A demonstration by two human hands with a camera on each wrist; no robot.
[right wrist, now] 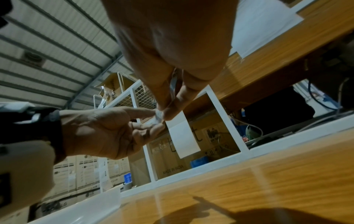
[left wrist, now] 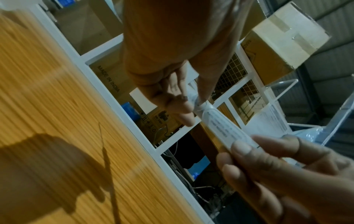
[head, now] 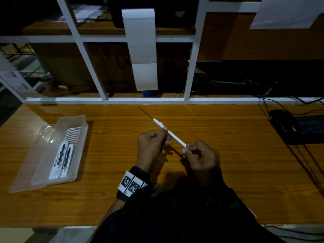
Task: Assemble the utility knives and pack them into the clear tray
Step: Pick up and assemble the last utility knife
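Observation:
A white utility knife (head: 172,135) is held slanted above the wooden table (head: 228,172), its tip pointing away from me. My left hand (head: 164,132) pinches its middle, with the far end sticking out past the fingers. My right hand (head: 185,149) pinches the near end. The left wrist view shows the knife (left wrist: 220,125) between both hands, and the right wrist view shows my right fingertips (right wrist: 168,112) closed on its end. The clear tray (head: 79,155) lies at the left with two white knives (head: 61,158) side by side in it.
A clear flat lid (head: 26,172) lies under the tray's left side. A black keyboard (head: 310,128), a mouse (head: 284,120) and cables (head: 306,163) fill the right edge. A white frame rail (head: 157,100) borders the table's back, with a paper strip (head: 143,50) hanging above.

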